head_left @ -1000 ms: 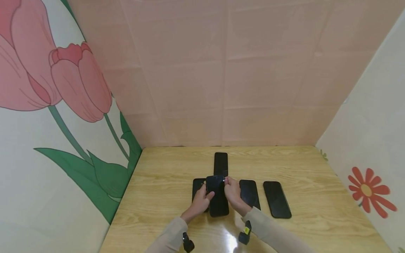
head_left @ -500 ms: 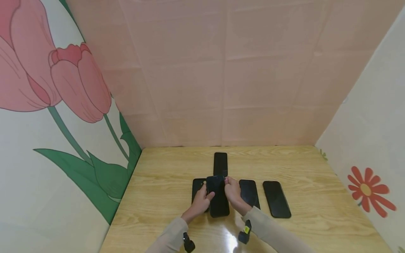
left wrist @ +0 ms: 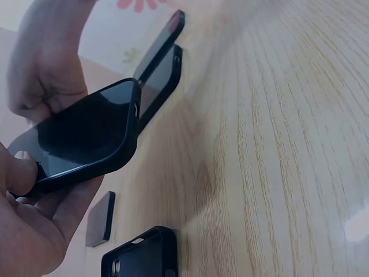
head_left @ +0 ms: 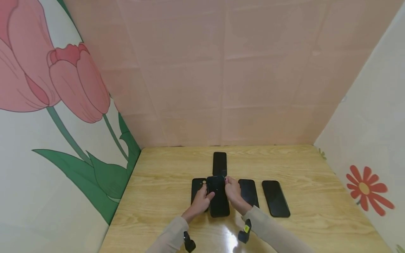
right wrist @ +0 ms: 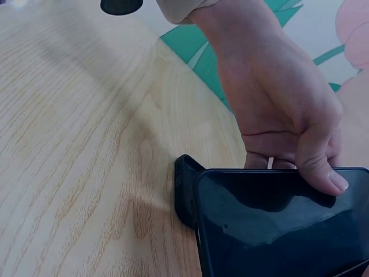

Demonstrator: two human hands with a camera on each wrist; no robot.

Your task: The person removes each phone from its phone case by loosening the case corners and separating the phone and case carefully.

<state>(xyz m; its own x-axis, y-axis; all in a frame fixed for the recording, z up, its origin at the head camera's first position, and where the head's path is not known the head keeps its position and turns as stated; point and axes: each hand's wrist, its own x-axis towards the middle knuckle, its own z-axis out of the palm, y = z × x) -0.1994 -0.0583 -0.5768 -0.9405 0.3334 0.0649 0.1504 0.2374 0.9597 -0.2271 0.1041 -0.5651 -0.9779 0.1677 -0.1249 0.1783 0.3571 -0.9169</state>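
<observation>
A black phone in a black case (head_left: 218, 196) is held above the table, screen up. My left hand (head_left: 200, 203) grips its left side, thumb lying over the screen's edge and fingers underneath. At the far right corner, my right hand (head_left: 233, 191) pinches the edge with curled fingers; its fingertips are partly hidden. In the left wrist view the phone (left wrist: 86, 133) tilts, its rounded case end facing the camera. Beneath and to the left lies an empty black phone case (left wrist: 144, 257) with a camera cutout, partly covered by the left hand in the head view.
A black phone (head_left: 219, 163) lies behind the hands. To the right are two more dark phones, one (head_left: 249, 192) beside the right hand and another (head_left: 276, 198) farther out. Walls close off the wooden table (head_left: 158, 196) at the back and both sides.
</observation>
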